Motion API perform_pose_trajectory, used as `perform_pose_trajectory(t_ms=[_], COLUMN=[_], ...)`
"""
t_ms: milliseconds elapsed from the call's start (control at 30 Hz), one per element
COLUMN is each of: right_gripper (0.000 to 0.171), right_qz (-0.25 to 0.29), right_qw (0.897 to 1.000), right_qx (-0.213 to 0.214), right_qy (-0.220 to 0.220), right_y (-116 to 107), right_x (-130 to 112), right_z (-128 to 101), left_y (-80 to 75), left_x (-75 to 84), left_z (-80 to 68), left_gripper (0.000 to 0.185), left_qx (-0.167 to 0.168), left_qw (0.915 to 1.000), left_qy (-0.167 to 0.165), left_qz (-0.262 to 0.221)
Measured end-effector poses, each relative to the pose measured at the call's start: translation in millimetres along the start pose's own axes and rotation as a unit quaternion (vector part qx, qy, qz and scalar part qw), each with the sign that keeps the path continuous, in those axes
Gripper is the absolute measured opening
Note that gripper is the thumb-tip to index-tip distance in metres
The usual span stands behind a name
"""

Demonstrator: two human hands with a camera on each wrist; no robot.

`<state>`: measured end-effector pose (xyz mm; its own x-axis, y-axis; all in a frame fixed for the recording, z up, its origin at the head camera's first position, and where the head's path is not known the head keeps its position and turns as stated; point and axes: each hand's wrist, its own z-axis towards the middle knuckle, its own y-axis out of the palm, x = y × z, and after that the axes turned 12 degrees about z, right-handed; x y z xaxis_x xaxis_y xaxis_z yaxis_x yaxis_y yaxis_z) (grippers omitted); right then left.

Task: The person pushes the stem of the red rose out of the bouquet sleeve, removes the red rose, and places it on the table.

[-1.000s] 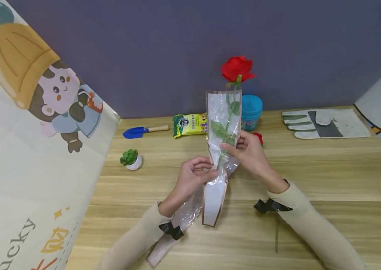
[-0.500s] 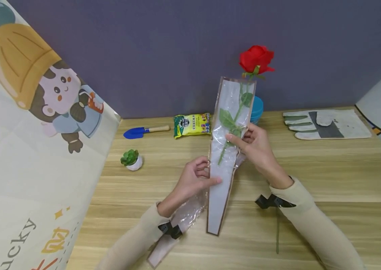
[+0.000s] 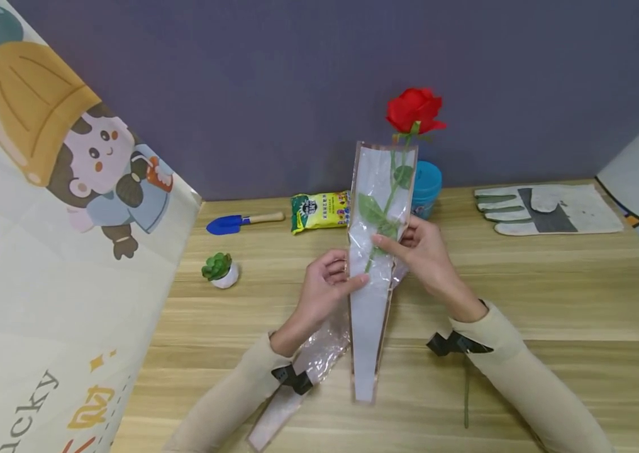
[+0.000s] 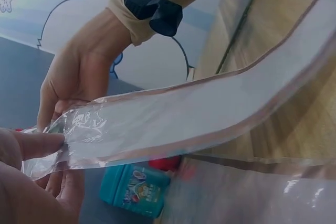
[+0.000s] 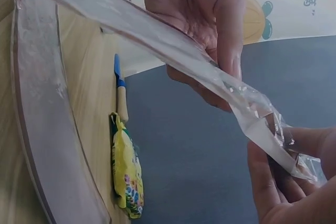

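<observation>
**Rose brought upright in its sleeve**

Above the table (image 3: 523, 296), the sleeve (image 3: 373, 277) is pinched by the left hand (image 3: 325, 289) and right hand (image 3: 424, 251). Since half a second ago it is swung upright and the rose (image 3: 414, 110) is lowered, so seating looks nearly done.

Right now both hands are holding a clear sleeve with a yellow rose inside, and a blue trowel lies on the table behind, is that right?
Nearly. The rose is red, not yellow, as the head view shows. Both hands, left hand and right hand, do hold the clear sleeve, and the blue trowel lies on the table behind.
</observation>
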<state>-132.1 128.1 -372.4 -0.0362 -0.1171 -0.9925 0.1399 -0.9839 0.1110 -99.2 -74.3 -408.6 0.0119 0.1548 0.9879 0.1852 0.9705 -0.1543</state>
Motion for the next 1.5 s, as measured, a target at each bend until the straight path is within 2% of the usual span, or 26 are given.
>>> perform_pose_trajectory(t_ms=[400, 533, 733, 833, 967, 1200, 1367, 1500], right_gripper=[0.040, 0.041, 0.043, 0.038, 0.028, 0.041, 0.029, 0.021], right_qz=[0.018, 0.039, 0.061, 0.062, 0.098, 0.134, 0.176, 0.195], right_qw=[0.999, 0.998, 0.998, 0.998, 0.995, 0.991, 0.983, 0.979], right_qx=[-0.037, -0.044, -0.022, -0.007, 0.006, 0.028, 0.039, 0.057], right_qy=[0.012, 0.019, 0.027, 0.021, 0.008, -0.012, -0.023, -0.022], right_y=[-2.0, -5.1, -16.6, -24.2, -33.1, -46.6, -50.0, -50.4], right_x=[5.3, 6.0, 1.8, -3.9, -12.2, -20.7, -21.1, -20.3], right_z=[-1.5, -0.4, 3.1, 4.4, 7.9, 13.8, 15.2, 16.4], left_y=[-4.8, -7.5, -10.5, -11.9, -13.9, -16.0, -14.7, -12.0], left_x=[-1.2, -0.8, -2.5, -3.9, -6.6, -9.4, -9.5, -11.4], left_z=[-6.3, -8.2, -11.9, -13.9, -16.6, -21.3, -24.2, -26.9], left_gripper=[0.044, 0.043, 0.042, 0.042, 0.042, 0.042, 0.041, 0.041], left_qx=[-0.002, -0.001, -0.008, -0.015, -0.027, -0.041, -0.054, -0.078], left_qw=[0.9998, 0.9997, 0.9998, 0.9997, 0.9994, 0.9981, 0.9974, 0.9960], left_qy=[0.014, 0.017, -0.002, -0.007, -0.006, -0.013, -0.013, -0.012], left_qz=[0.011, 0.016, 0.016, 0.018, 0.020, 0.045, 0.047, 0.041])
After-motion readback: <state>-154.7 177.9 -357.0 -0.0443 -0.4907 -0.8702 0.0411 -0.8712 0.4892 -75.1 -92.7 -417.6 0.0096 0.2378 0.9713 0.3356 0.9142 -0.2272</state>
